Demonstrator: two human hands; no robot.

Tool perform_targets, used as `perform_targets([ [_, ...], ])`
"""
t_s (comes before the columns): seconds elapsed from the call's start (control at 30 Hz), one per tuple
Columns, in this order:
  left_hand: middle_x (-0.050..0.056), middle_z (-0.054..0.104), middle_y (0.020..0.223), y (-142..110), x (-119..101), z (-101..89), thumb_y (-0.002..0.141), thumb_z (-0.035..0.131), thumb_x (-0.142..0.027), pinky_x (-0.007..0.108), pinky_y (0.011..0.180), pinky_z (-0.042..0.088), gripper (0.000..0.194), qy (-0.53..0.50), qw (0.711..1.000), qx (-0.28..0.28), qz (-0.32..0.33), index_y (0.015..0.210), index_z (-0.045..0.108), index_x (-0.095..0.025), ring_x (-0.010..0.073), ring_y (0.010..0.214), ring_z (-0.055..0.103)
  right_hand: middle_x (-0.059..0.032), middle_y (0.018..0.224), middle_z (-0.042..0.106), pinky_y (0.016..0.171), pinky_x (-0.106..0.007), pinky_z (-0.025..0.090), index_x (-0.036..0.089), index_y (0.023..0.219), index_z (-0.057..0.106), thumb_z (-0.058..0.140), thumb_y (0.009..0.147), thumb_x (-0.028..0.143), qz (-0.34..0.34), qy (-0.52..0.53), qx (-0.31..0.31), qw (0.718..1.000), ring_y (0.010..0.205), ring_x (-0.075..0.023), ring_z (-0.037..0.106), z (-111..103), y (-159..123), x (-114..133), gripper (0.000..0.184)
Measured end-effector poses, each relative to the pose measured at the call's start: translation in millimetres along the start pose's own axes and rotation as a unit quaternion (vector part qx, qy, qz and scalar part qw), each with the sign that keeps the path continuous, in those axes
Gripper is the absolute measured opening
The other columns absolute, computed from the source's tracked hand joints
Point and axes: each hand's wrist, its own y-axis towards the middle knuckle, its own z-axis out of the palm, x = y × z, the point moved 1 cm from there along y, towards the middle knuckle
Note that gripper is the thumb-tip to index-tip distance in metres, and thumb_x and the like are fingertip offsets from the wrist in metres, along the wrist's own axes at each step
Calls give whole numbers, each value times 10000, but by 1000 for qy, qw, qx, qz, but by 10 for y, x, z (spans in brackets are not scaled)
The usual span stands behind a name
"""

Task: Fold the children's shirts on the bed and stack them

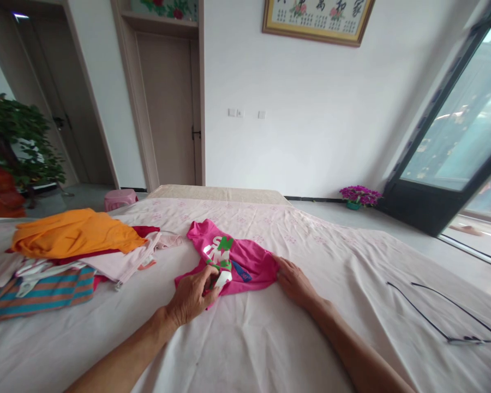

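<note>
A bright pink shirt [251,256] with white and green lettering and a dark blue patch lies partly folded on the bedsheet. At its near-left edge, my left hand [194,295] pinches the fabric between thumb and fingers, over the lower part of the print. My right hand [293,279] rests against the shirt's right end with its fingers stretched out, the fingertips touching the cloth. The underside of the right hand and its thumb are hidden.
A heap of clothes lies to the left, with an orange garment [77,232] on top and a striped one [45,295] below. Black-framed glasses [450,338] lie on the pale sheet [253,349] at right. A pink stool [120,198] stands beyond the bed.
</note>
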Motion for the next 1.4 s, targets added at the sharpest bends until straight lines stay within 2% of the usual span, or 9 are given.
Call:
perform_targets([
  [0.17, 40, 622, 838, 58, -3, -41, 861, 530, -283, 299, 766, 447, 89, 42, 995, -90, 9, 846, 575, -207, 184, 814, 578, -67, 974, 699, 855, -352, 476, 238, 979, 748, 505, 804, 223, -8, 147, -28, 989, 909, -221, 628, 2, 71, 228, 300],
  [0.3, 1, 577, 788, 47, 91, -104, 920, 420, -293, 264, 716, 443, 153, -70, 995, -66, -40, 868, 534, -205, 149, 740, 547, -19, 596, 593, 570, -274, 415, 174, 738, 680, 534, 682, 224, 93, 417, -74, 901, 573, -158, 523, -229, 97, 268, 165],
  [0.47, -41, 484, 667, -25, 93, -163, 963, 364, -367, 235, 622, 396, 243, -153, 987, -8, -48, 861, 518, -209, 123, 611, 467, 20, 464, 465, 446, -240, 296, 144, 721, 661, 545, 800, 423, 146, 551, 109, 814, 409, -92, 359, -683, 47, 245, 312],
  [0.6, -16, 589, 745, -12, 10, -199, 964, 359, -394, 240, 695, 429, 290, -151, 987, 26, -42, 913, 582, -215, 139, 686, 551, 38, 485, 474, 450, -227, 360, 133, 923, 700, 439, 919, 540, 154, 463, 157, 859, 407, -90, 425, -683, 58, 207, 484],
  [0.8, 45, 699, 960, 91, 310, -293, 974, 219, -461, 297, 863, 472, 495, -129, 978, 7, -163, 1019, 651, -224, 191, 926, 644, -47, 807, 701, 555, -238, 503, 155, 1049, 680, 632, 818, 313, 176, 286, 170, 927, 637, -143, 650, -178, 527, 171, 284],
  [0.9, 99, 680, 1112, 104, 481, -362, 898, 419, -531, 358, 982, 417, 452, -8, 983, 24, -180, 1068, 674, -198, 252, 1094, 598, -80, 919, 718, 541, -223, 502, 154, 1085, 672, 622, 808, 216, 167, 209, 148, 952, 719, -170, 683, -34, 942, 268, 288],
  [1.0, 120, 658, 1145, 74, 493, -401, 776, 611, -511, 362, 951, 414, 443, 86, 979, 69, -170, 1082, 682, -199, 285, 1100, 578, -102, 1010, 720, 556, -218, 494, 158, 1201, 628, 607, 815, 191, 175, 145, 143, 963, 735, -168, 686, 100, 1368, 427, 388],
  [1.2, 59, 670, 879, 83, 399, -376, 785, 551, -358, 314, 779, 414, 168, 80, 975, 125, -164, 778, 622, -206, 234, 897, 602, -121, 1004, 713, 678, -283, 482, 159, 1162, 632, 725, 727, 367, 203, 82, 112, 969, 880, -244, 664, 570, 1856, 716, 491],
  [1.4, 8, 647, 786, 178, 686, -639, 771, 544, -405, 287, 709, 452, 235, -116, 964, 10, -240, 842, 580, -184, 195, 781, 610, -32, 791, 683, 626, -237, 445, 179, 891, 664, 640, 726, 241, 193, 156, 61, 967, 754, -175, 637, 536, 1906, 779, 178],
])
